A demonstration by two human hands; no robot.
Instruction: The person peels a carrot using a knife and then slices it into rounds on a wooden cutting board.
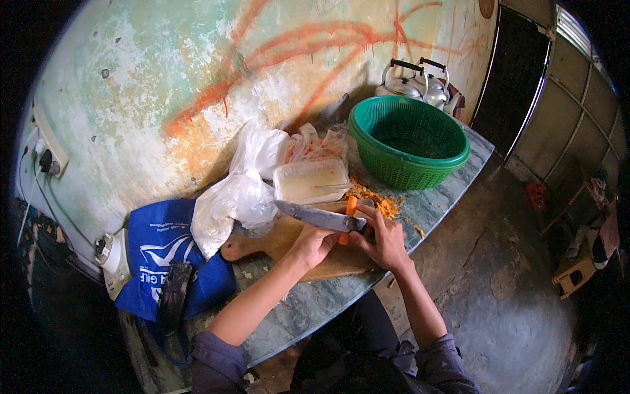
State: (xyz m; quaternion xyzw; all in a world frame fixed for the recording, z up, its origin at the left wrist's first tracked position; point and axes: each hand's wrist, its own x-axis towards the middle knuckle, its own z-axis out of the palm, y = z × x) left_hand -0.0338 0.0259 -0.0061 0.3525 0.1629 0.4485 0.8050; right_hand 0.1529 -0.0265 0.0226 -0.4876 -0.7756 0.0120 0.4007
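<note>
My right hand [382, 240] is closed round the handle of a large knife [315, 215], whose broad grey blade points left. Behind and below that blade stands a carrot [352, 206], its orange ends showing on both sides of the metal. My left hand [315, 247] is closed at the carrot's lower end, its fingertips partly hidden by the knife. Both hands are above a wooden cutting board [269, 244] with a rounded handle. Orange peelings [380, 202] lie heaped just past the right hand.
A white tray [308, 178] with cloudy liquid stands behind the board, beside plastic bags [246, 197]. The green basket [410, 148] is at the far right, before metal kettles [420, 84]. A blue bag [161, 226] lies left. The table edge [315, 323] runs close to me.
</note>
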